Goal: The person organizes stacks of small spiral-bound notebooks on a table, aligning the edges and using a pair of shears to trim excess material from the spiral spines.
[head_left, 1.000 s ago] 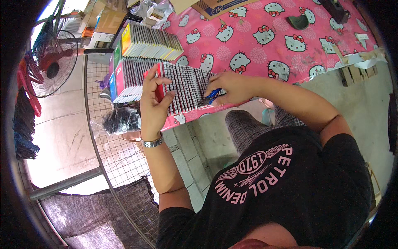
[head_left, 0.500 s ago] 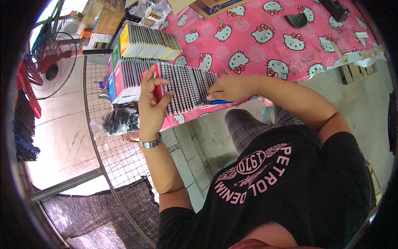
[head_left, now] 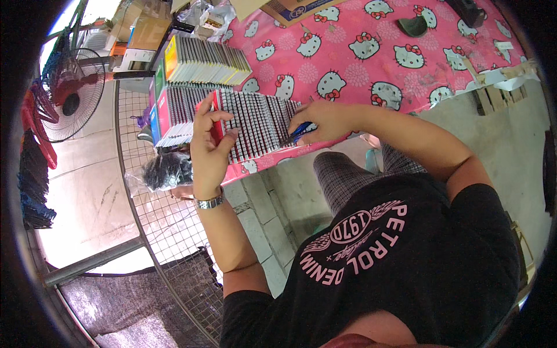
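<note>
A row of wire-bound notebooks [head_left: 255, 124] stands packed on the table, their bindings facing up and a red cover at the left end. My left hand [head_left: 210, 145] grips that end, thumb and curled fingers against the red cover and the nearest bindings. At the right end, my right hand [head_left: 322, 122] is closed around blue-handled pliers [head_left: 303, 132]. The pliers' dark tip sits by the bindings at the row's near right corner; my fingers partly hide the tool.
More notebook stacks stand behind and left, one yellow-edged [head_left: 206, 61], one pink-covered [head_left: 177, 113]. A plastic-wrapped black bundle [head_left: 165, 169] lies at the table's left edge. Cardboard [head_left: 296, 10], a dark green piece [head_left: 414, 27] and a pink patterned tablecloth [head_left: 354, 75] are farther back. A fan [head_left: 71, 104] stands left.
My right hand has turned the pliers, so their blue handles now angle up into the palm instead of lying flat along the table edge. My left hand stays on the row's end.
</note>
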`<state>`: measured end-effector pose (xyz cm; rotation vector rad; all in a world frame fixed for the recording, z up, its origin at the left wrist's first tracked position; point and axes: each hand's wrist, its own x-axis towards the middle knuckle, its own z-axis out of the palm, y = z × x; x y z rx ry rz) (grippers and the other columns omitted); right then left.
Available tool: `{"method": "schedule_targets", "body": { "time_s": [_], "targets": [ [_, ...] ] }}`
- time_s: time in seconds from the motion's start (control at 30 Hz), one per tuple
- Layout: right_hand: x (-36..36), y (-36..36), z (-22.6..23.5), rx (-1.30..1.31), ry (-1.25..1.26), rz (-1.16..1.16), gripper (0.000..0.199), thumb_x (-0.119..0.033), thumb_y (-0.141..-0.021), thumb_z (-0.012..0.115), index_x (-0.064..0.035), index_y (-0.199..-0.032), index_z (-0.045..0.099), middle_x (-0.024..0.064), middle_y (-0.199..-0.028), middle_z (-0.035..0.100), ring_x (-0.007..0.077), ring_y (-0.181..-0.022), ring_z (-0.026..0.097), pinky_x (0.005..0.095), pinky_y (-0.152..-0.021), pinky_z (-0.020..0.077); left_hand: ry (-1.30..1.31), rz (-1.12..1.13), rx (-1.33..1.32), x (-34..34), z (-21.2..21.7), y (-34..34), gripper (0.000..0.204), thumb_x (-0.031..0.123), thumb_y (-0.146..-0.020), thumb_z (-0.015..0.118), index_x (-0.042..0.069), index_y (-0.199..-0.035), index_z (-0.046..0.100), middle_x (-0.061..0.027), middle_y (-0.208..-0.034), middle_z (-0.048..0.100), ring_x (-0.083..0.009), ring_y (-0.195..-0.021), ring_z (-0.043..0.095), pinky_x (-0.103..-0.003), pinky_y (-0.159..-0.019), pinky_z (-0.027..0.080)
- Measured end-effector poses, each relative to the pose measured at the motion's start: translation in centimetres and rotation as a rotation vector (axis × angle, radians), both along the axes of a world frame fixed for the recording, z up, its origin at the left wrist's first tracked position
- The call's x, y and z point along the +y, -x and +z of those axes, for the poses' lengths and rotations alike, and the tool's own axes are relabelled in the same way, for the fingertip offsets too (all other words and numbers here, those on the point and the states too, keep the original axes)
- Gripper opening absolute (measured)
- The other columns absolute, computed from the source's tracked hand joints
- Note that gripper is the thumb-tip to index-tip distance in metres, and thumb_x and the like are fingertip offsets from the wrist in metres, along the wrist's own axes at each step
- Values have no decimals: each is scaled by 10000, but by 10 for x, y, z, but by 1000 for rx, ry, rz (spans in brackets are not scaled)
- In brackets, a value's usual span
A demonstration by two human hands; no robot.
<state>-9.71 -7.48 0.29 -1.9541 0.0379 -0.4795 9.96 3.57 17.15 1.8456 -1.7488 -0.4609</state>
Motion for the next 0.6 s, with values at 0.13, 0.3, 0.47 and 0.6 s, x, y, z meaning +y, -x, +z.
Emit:
{"method": "schedule_targets", "body": {
  "time_s": [0.13,0.3,0.47,0.6],
  "targets": [
    [-1,-1,-6,-57,114,-55,278,-269,-856,644,-31,-999,656,144,-887,653,325,-841,623,395,-776,485,18,19,27,-2,-2,0,301,-80,-712,649,65,-973,609,-145,-1447,407,-270,-1349,368,-352,-1077,296],
    [-8,-7,11,346,40,168,303,-317,-831,648,-47,-965,667,144,-875,634,324,-861,620,414,-783,480,-11,4,25,0,-1,1,324,-111,-736,600,51,-1017,586,-124,-1482,357,-206,-1316,387,-333,-1087,270],
    [1,-2,-16,-156,38,-60,266,-278,-848,624,-40,-955,677,131,-815,636,314,-841,620,422,-783,476,15,14,23,-3,0,2,309,-84,-708,646,66,-975,608,-148,-1442,409,-263,-1334,385,-348,-1071,301],
    [4,-2,-11,-69,183,-85,298,-271,-838,664,-28,-1010,668,140,-914,666,312,-906,610,410,-793,477,14,14,26,0,0,0,305,-83,-712,648,64,-976,607,-152,-1444,403,-262,-1333,386,-348,-1070,300]
  ]
}}
